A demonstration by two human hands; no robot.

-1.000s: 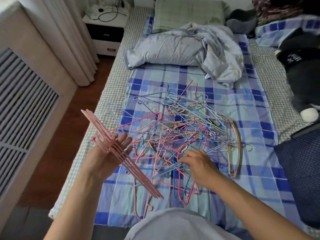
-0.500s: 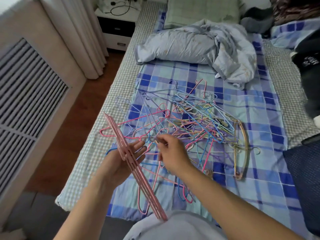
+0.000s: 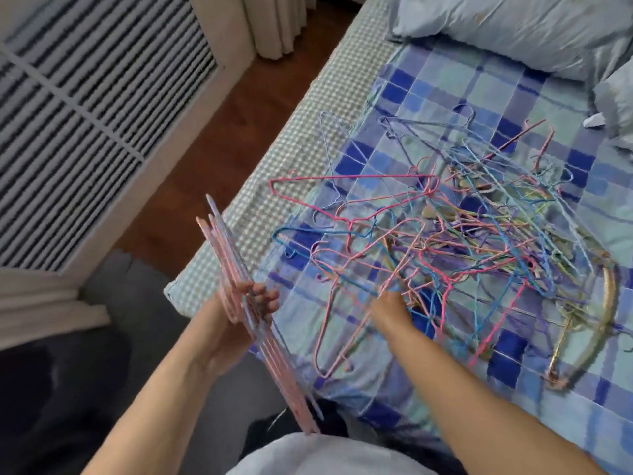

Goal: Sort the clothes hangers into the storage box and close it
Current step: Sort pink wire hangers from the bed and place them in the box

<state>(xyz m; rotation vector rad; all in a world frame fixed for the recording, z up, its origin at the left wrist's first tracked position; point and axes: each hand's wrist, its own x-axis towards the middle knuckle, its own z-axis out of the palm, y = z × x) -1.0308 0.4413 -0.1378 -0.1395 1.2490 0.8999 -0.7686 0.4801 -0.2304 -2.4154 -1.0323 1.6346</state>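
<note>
Pink wire hangers, a flat stack (image 3: 239, 296) of perhaps five or six with a pale blue one among them, sit edge-on in our left hand (image 3: 236, 323), whose fingers (image 3: 263, 296) are curled tight around the bundle above the near left corner of the bed (image 3: 329, 97). Our right hand (image 3: 390, 311) reaches into the tangled heap of hangers (image 3: 462, 241) on the blue checked sheet (image 3: 513, 97); its fingertips are buried among the wires, so we cannot tell whether they are closed on one. That heap mixes pink, blue, purple, yellow and green wire, too knotted to count, with one wooden hanger (image 3: 603, 317) lying at its right edge. A crumpled pale blue quilt (image 3: 496, 25) lies beyond the heap. No storage box shows in this view.
</note>
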